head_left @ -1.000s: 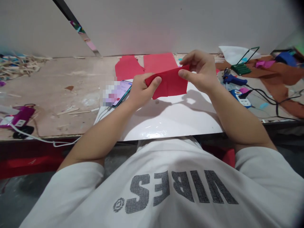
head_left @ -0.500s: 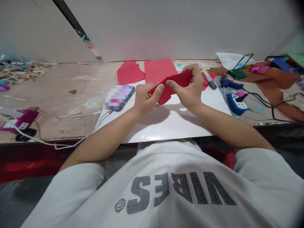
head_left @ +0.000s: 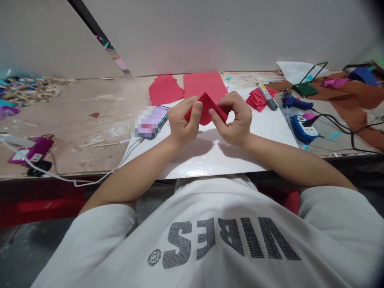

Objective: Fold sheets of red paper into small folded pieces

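Observation:
A small folded piece of red paper (head_left: 206,109) is pinched between both my hands above a glossy white board (head_left: 210,156). My left hand (head_left: 182,123) grips its left side with thumb on top. My right hand (head_left: 234,118) grips its right side, fingers curled and thumb pressed on the fold. The paper forms a peak between the thumbs.
Flat red sheets (head_left: 204,83) lie behind the board, a phone (head_left: 150,120) with a white cable at its left, a stack of red pieces (head_left: 257,99) and a marker (head_left: 268,97) at its right. Blue glue gun (head_left: 292,102), blue device (head_left: 303,129), black cords, brown fabric far right; wooden sticks (head_left: 30,88) far left.
The red paper went from a wide flat piece to a small folded peak. Both hands came closer together and lower, toward the board.

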A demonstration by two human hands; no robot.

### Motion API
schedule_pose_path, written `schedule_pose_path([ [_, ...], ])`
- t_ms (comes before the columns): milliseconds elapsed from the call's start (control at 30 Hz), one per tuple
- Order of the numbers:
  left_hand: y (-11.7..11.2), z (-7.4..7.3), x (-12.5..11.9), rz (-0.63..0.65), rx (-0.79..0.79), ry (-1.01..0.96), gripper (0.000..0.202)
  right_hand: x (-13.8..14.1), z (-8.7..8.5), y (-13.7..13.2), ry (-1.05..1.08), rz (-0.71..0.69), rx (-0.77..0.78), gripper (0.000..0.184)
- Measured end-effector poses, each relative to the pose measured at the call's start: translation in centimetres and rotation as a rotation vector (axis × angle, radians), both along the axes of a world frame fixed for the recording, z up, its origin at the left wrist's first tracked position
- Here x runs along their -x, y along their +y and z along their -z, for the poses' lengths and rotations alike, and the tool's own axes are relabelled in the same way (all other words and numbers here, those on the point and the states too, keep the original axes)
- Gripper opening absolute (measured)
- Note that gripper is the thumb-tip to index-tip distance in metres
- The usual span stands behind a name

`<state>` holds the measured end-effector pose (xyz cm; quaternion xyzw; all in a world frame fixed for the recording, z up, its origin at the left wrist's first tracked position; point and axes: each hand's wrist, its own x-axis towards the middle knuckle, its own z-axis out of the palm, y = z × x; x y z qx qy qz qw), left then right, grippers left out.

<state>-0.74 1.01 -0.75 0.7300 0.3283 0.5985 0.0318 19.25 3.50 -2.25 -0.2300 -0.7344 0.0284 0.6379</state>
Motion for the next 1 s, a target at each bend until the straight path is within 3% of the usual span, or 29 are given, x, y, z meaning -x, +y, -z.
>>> schedule_pose_path([
  [133,-0.2,-0.1,0.1,0.028,-0.095,-0.037,0.061,-0.1,-0.6,-0.8,-0.066,-0.123,-0.106,0.059],
  [267,-0.1,0.7,0.8,0.007,-0.038,0.064,0.089,-0.4,-0.1,0.0,-0.165,-0.176,-0.118,0.059],
  [400,1.4,1.7,1.9,0.097,-0.147,0.152,0.097,-0.7,0.3,0.9,-0.185,-0.091,-0.036,0.058],
  [600,4.9,1.8,2.2,0.333,-0.426,0.241,0.128,-2.1,-0.9,2.0,-0.134,0.032,-0.132,0.064],
  [733,4.3,1.2,2.1,0.453,-0.354,0.307,0.105,-2.7,-0.6,3.5,-0.183,-0.125,0.029,0.07],
  [867,3.2,1.1,2.4,0.394,-0.189,0.397,0.092,-3.1,0.0,4.4,-0.224,-0.219,0.2,0.077],
  [1000,4.0,1.6,2.9,0.273,-0.259,0.411,0.098,-3.0,-0.3,3.9,-0.207,-0.28,0.245,0.072],
])
